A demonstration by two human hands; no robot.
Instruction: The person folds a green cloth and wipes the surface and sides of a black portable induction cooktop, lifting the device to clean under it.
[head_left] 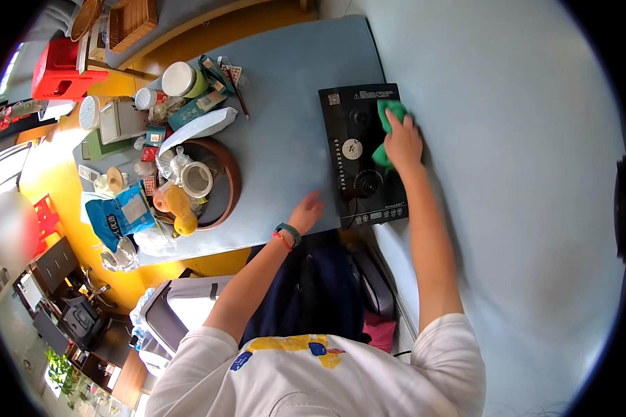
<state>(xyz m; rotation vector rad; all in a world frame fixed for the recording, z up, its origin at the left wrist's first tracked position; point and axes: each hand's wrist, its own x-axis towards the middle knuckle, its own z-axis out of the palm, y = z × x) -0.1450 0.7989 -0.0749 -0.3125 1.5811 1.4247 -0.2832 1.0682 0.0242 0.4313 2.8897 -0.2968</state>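
My right hand [403, 140] grips a bunched green cloth [383, 156], which lies against the wall-side edge of a black glass-topped electric appliance [362, 161]. This flat appliance has two ringed spots, a round pale sticker, printed writing and a row of control marks at its near end. My left hand [308, 211] holds nothing and is over the near edge of the grey-covered table [281, 156], left of the appliance, its fingers apart and slightly bent. On that wrist are a dark green watch [290, 233] and a red cord bracelet [281, 241].
A pale wall [527, 156] borders the table on the right. To the left stand a round brown tray [235, 182] with a glass jar, yellow fruit [186, 225], a blue bag [120, 216], tins and packets. A pencil [242, 101] lies farther back. Red plastic stools [57, 70] stand beyond.
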